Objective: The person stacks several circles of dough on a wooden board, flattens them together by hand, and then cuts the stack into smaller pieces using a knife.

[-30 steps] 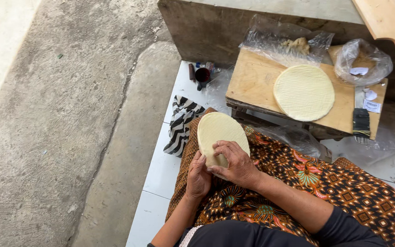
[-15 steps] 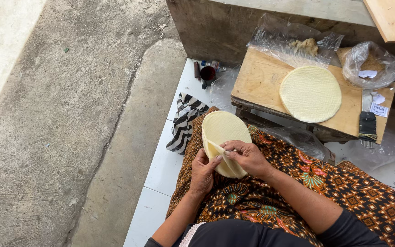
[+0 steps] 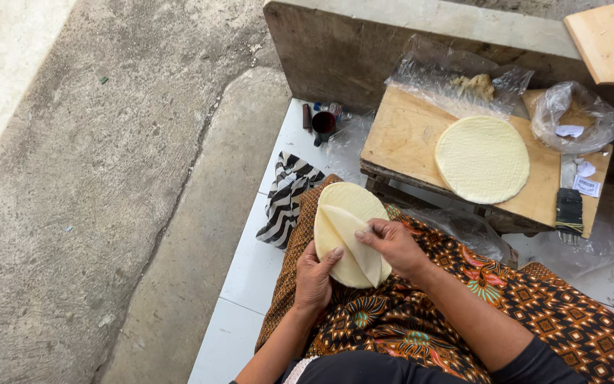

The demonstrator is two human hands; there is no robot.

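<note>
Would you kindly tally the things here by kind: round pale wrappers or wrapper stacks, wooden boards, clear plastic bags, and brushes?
Wrapper stacks: 2 (held stack, stack on the board)
Wooden boards: 2 (low board, board at corner)
Plastic bags: 2 (bag, bag)
Brushes: 1 (brush)
Total: 7

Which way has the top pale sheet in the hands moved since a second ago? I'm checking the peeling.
Yes: the top sheet has lifted off the stack on the lap.
</note>
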